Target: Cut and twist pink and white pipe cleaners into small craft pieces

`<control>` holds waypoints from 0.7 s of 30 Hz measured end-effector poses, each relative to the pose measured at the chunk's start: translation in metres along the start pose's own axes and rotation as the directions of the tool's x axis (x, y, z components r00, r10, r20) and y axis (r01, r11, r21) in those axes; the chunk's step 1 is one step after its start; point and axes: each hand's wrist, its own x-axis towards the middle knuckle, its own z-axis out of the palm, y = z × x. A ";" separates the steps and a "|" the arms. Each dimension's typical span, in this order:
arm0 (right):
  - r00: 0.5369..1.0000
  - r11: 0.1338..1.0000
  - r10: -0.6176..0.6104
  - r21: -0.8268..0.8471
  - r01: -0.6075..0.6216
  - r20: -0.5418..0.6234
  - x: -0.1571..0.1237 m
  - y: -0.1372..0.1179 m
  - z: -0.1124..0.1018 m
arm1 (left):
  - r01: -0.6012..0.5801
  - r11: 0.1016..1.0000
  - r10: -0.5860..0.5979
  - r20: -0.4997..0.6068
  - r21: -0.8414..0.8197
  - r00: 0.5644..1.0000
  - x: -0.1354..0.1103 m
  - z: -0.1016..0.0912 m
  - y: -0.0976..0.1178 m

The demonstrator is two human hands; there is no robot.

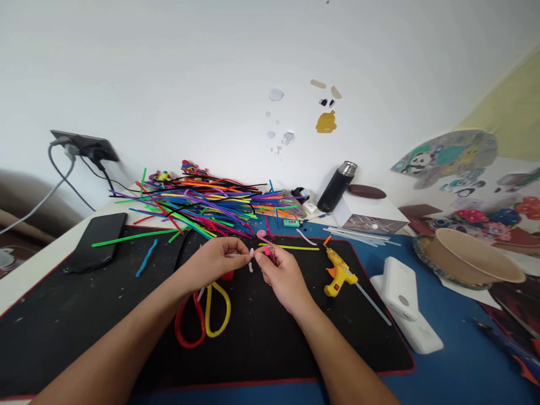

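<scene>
Pinching pink pipe cleaner piece (251, 254) between both hands, above black mat (84, 315) on counter (459, 360). Left hand (215, 260) fingers closed on one end, right hand (280, 275) fingers closed on other (brighter pink bit at tips). Scissors (206, 315) under left wrist; glue gun (337, 273) near right hand.

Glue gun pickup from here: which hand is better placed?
Right hand, probably: glue gun lies just right of it; left hand would cross over. Both pinch the pink pipe cleaner.

Both forearms angle in, left hand (215, 260) & right hand (280, 274) close together at centre, fingertips pinched tight.
</scene>
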 end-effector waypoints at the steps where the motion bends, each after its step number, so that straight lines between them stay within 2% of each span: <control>1: 1.000 1.000 0.000 0.009 0.000 -0.004 0.000 0.000 0.000 | 0.000 1.000 0.000 0.003 0.004 1.000 0.000 0.000 -0.001; 12: 1.000 1.000 -0.020 -0.023 0.020 0.007 0.001 0.007 0.001 | -0.001 0.999 0.002 0.027 -0.032 1.000 -0.001 0.004 -0.001; 21: 1.000 1.000 -0.013 -0.023 0.013 0.000 0.002 0.009 0.002 | -0.012 1.000 0.012 0.007 0.016 1.000 0.001 0.005 -0.002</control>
